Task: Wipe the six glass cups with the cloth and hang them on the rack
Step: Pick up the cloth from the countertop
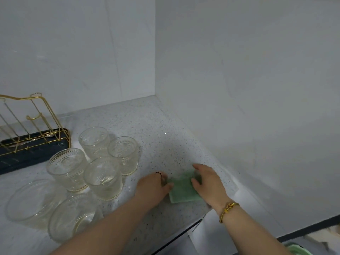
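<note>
Cups [103,179], all six, stand bunched on the speckled counter [156,126] just left of the green cloth [182,190]

Left hand [154,184] pinches the cloth's left edge. Right hand [206,179] lies on its right side, fingers bent, can't tell if it's gripping. Gold rack [33,118] sits farther back, left of the cloth.

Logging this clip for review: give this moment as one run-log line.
hands: left hand, right hand hold cloth on counter | cups: six upright | rack: no cups hung
</note>
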The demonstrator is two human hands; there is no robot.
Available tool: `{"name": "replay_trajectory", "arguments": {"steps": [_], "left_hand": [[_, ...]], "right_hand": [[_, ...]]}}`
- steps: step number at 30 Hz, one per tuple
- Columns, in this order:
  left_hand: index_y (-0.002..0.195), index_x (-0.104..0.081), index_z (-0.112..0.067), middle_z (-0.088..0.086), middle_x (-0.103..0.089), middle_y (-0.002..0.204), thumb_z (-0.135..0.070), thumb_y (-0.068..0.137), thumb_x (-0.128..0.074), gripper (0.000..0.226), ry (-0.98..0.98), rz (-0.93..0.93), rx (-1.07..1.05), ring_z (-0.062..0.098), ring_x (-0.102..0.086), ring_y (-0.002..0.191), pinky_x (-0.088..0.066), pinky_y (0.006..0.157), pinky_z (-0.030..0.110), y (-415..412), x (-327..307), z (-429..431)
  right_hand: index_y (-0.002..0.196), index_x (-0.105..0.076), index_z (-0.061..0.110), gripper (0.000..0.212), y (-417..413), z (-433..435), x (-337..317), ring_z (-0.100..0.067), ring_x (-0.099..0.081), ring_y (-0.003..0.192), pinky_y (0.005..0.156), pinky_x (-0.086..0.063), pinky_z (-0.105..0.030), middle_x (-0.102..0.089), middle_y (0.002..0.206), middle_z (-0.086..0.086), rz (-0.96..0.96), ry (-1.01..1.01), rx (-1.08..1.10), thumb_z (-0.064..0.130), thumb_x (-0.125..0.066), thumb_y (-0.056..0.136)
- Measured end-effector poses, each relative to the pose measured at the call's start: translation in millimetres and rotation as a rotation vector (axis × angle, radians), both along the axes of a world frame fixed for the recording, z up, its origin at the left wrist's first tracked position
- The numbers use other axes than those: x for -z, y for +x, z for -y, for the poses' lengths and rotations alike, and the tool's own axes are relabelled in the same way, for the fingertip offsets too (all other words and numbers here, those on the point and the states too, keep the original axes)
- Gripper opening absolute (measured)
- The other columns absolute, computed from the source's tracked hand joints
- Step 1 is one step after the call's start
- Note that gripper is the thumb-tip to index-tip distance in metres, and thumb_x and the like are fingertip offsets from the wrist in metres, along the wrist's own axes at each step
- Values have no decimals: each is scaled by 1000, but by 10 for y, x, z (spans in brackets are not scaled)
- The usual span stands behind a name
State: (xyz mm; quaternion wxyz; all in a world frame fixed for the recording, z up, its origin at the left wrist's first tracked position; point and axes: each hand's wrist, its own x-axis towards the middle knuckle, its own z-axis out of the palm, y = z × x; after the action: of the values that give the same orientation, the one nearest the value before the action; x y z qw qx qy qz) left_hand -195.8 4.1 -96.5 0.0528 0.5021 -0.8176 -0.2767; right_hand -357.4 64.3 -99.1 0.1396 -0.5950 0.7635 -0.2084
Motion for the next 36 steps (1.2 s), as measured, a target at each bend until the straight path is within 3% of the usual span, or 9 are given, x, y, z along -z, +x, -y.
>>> {"name": "replay_trajectory", "arguments": {"steps": [5,7,9,15,20,27,31,33,36], "left_hand": [[128,-47,-25,-2,-54,130,-38,92,-42,39,-104,67,105,16,-49,118,-34,103,27,106,44,-19],[128,-49,-26,-2,-56,128,-34,93,-41,36,-92,37,101,16,-49,118,-33,104,27,130,63,-2],[127,-49,-25,-2,-55,129,-29,94,-39,34,-65,0,87,15,-49,118,-33,103,25,151,46,-3],[124,-52,-23,-2,-53,130,-16,95,-35,35,-33,-103,92,14,-51,116,-33,96,16,207,-42,-78],[120,-54,-24,-5,-52,129,-7,93,-33,38,15,-174,74,14,-52,113,-31,80,8,432,-281,-139],[84,-49,-48,-26,-54,91,-15,91,-47,35,-89,-433,-65,-1,-60,88,-39,70,0,950,-665,-223],[78,-53,-45,-34,-63,77,-15,85,-58,32,-160,-579,-178,-23,-52,85,-37,74,-4,1381,-783,-298],[77,-57,-44,-42,-61,79,-19,81,-61,26,-209,-658,-305,-16,-56,85,-39,75,-2,1596,-788,-347],[81,-57,-40,-23,-66,79,-5,82,-62,35,-283,-768,-533,-1,-59,87,-41,81,11,1869,-687,-454]], "right_hand": [[139,-33,23,85,102,-55,16,-16,-15,141,111,-3,-28,-24,152,3,-180,166,-352,63,-23,66],[127,-52,25,79,108,-87,40,-16,-39,132,108,-24,-40,-47,139,2,-336,200,-468,65,-30,63],[102,-67,33,63,115,-81,80,-7,-64,102,88,-46,-22,-68,110,11,-385,218,-433,66,-30,63],[84,-73,33,44,268,-2,81,0,-69,80,71,-51,-13,-72,91,17,-384,142,-400,38,-34,63],[129,-48,23,38,340,82,-20,-14,-48,120,98,-33,-19,-54,131,5,-128,48,-162,19,-36,93],[90,-50,19,16,305,146,-117,-22,-51,81,74,-40,-29,-58,86,-6,135,98,38,16,-36,96],[106,-53,8,24,408,152,-215,-24,-51,76,62,-40,-29,-57,93,-9,686,-8,246,14,-32,97],[106,-52,11,24,528,107,-228,-22,-55,72,58,-42,-28,-59,90,-10,954,-26,301,17,-30,98],[107,-57,8,32,767,29,-165,-26,-64,74,60,-51,-32,-64,94,-14,1254,-38,291,24,-31,98]]}}
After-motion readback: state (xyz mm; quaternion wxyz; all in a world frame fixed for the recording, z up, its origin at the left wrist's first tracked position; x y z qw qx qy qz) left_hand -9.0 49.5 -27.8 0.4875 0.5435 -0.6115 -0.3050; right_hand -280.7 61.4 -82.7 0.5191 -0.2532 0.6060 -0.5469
